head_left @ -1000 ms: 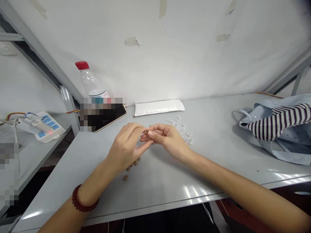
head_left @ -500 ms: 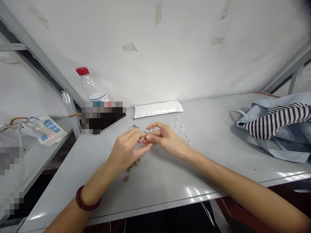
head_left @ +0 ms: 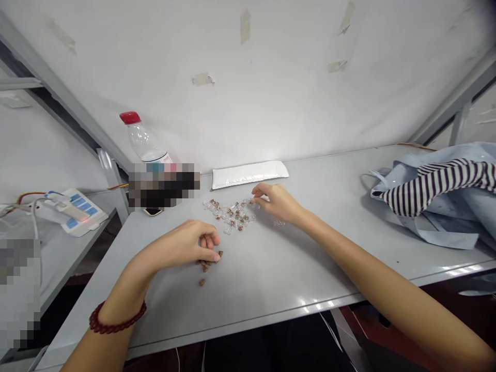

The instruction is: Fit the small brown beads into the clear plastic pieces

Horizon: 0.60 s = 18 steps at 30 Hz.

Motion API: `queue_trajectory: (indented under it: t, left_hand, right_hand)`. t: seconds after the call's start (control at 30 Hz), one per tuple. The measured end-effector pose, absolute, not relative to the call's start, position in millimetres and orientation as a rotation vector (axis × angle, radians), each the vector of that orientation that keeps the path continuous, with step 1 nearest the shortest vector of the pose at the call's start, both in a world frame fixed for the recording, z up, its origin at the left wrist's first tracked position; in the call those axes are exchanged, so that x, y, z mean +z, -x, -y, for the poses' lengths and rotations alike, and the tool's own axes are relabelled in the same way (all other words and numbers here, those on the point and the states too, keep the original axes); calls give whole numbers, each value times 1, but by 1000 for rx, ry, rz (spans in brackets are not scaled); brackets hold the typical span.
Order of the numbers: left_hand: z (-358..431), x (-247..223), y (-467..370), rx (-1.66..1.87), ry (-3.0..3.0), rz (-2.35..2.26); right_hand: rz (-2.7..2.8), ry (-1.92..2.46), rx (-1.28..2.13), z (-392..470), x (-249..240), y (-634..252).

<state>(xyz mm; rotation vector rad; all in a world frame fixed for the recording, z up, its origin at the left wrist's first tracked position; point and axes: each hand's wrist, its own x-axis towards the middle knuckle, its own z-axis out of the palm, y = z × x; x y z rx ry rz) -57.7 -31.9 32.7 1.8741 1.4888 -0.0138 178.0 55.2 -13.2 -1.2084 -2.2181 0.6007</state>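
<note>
My left hand (head_left: 201, 243) hovers low over a small heap of brown pellet-like bits (head_left: 205, 266). Its fingers are curled with a gap to the thumb, whose tip is beside one brown bit (head_left: 220, 253). My right hand (head_left: 277, 200) is at the right edge of a cluster of small clear plastic pieces (head_left: 228, 231), several with brown bits in or against them. A clear piece (head_left: 250, 201) shows at its pinched fingertips. More clear pieces (head_left: 279, 223) lie under and behind the right hand, partly hidden. A single brown bit (head_left: 202, 282) lies apart, nearer the front edge.
A white padded envelope (head_left: 250, 174) lies against the back wall. To the left are a red-capped bottle (head_left: 141, 139), a blurred-out dark object (head_left: 166, 190) and a power strip (head_left: 79, 209) on a lower shelf. A light blue bag with a striped handle (head_left: 430, 191) fills the right side.
My hands, together over the desk's middle before, have parted. The left moved down and left to the brown bits; the right moved slightly right and up, uncovering the clear pieces.
</note>
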Motion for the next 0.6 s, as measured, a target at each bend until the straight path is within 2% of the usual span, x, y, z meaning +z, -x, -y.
queue_trajectory:
  t: [0.13,0.23,0.37,0.6]
  left_hand:
    - [33,30,52,-45,-1858,-1455]
    - [35,30,50,-52,-1862,-1422]
    - [36,27,49,-55,-1890,-1374]
    - [34,24,51,-46,-1896,-1390]
  right_hand:
    - [2192,1153,523,-57,6,-196]
    - [2223,1137,591,-61,12,-210]
    - [2355,1213,678,-65,6,-217]
    - [2494,1354,618,-56,-1,-202]
